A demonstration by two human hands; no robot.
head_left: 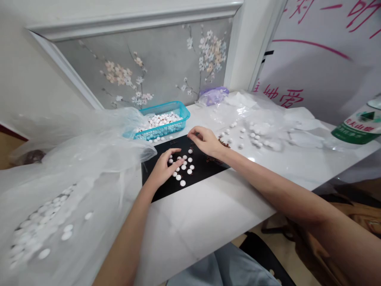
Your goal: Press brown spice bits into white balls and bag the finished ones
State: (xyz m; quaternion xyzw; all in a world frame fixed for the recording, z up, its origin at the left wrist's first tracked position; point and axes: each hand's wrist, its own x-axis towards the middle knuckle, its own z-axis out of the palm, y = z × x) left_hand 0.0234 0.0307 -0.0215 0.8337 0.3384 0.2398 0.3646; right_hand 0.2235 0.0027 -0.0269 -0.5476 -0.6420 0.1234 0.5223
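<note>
A black mat lies on the white table, with several small white round pieces scattered over it. My left hand is low over the mat's left part, its thumb and index finger spread apart around some of those pieces. The thumb tip is right by one piece; whether it touches cannot be told. Near the mat's back edge, my right hand has its fingers bent together in a pinch. Anything between those fingertips is too small to make out. Small brown branched bits lie beside and below the right wrist.
A blue plastic basket full of white pieces stands against the wall. Clear plastic bags with white pieces cover the left side. More loose pieces and plastic film lie at the right, near a large green-labelled bottle.
</note>
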